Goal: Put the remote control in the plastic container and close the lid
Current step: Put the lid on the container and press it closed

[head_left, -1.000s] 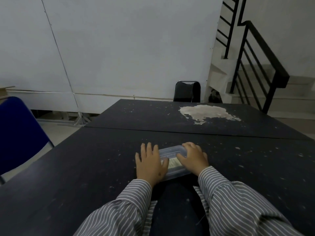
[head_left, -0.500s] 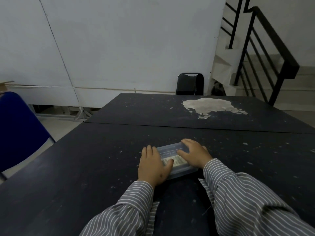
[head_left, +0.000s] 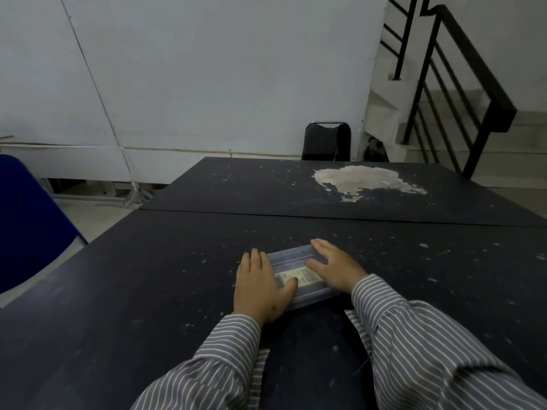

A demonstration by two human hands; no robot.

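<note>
A clear plastic container (head_left: 291, 257) lies on the dark table (head_left: 148, 276) with its lid on top. Through the lid I see the pale remote control (head_left: 299, 276) lying inside. My left hand (head_left: 260, 287) lies flat on the container's left end, thumb across the lid. My right hand (head_left: 336, 266) lies flat on the right end, fingers spread over the lid. Both palms press down on the lid; neither hand wraps around anything.
A second dark table (head_left: 251, 184) with a pale worn patch (head_left: 361, 179) butts against the far edge. A blue chair (head_left: 26, 220) stands at the left, a black chair (head_left: 325, 142) at the far end. A staircase with black railing (head_left: 461, 93) rises at the right.
My hands have stayed on the lid, the right hand's fingers flattening out over it. The view has tilted slightly; the container has not moved on the table.
</note>
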